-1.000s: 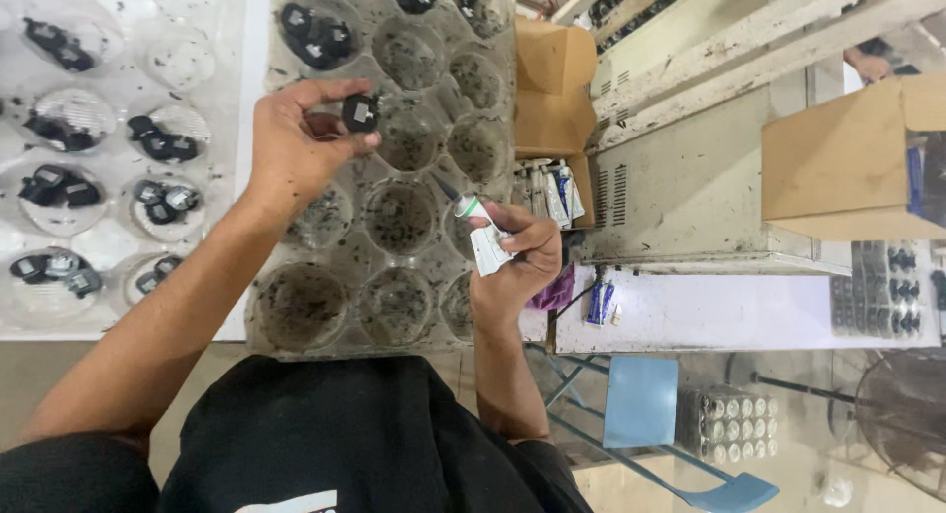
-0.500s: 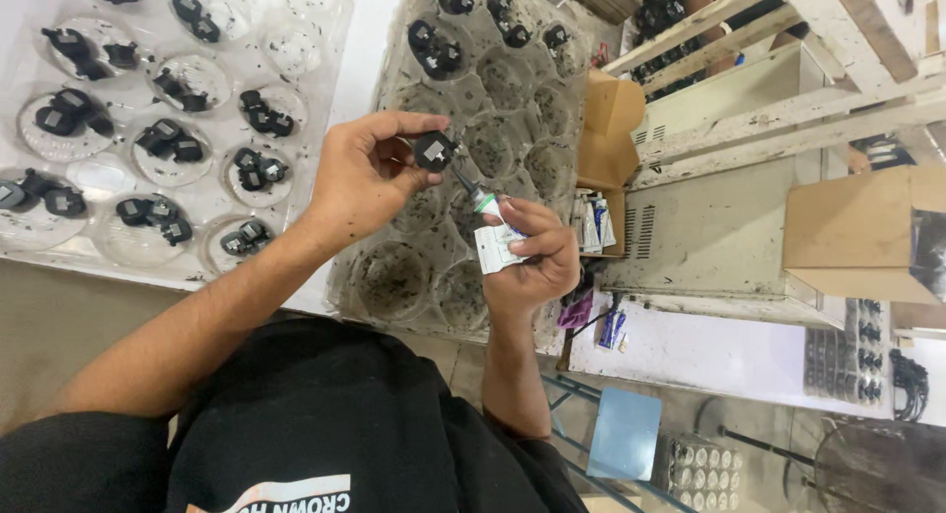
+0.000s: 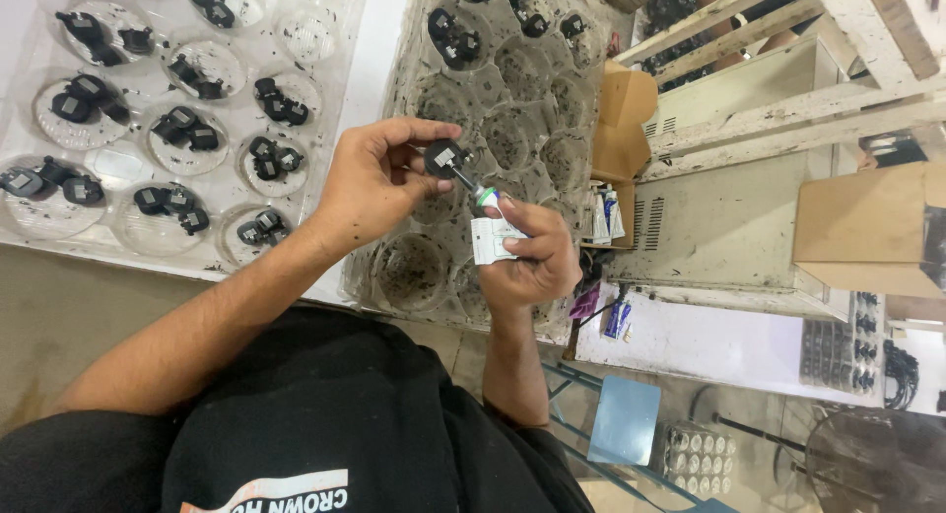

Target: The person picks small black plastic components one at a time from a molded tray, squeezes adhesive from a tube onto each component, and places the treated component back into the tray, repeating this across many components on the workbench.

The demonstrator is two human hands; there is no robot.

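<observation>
My left hand (image 3: 379,178) pinches a small round black part (image 3: 445,158) between thumb and fingers. My right hand (image 3: 532,257) grips a small white tube with a green collar (image 3: 490,222), and its thin nozzle touches the black part. Both hands hover over a clear plastic tray (image 3: 552,99) of round cups, most of them dirty and bare, with a few black parts in the far cups.
A second clear tray (image 3: 320,40) at the left holds several cups of black parts. Brown cardboard boxes (image 3: 623,119) stand to the right, near a grey metal cabinet (image 3: 729,217), wooden slats, small tubes (image 3: 603,212) and a blue stool (image 3: 621,419) below.
The two hands have come together: the tube's nozzle now meets the black part, which a second ago was held apart and higher. The view has shifted, showing more of the left tray.
</observation>
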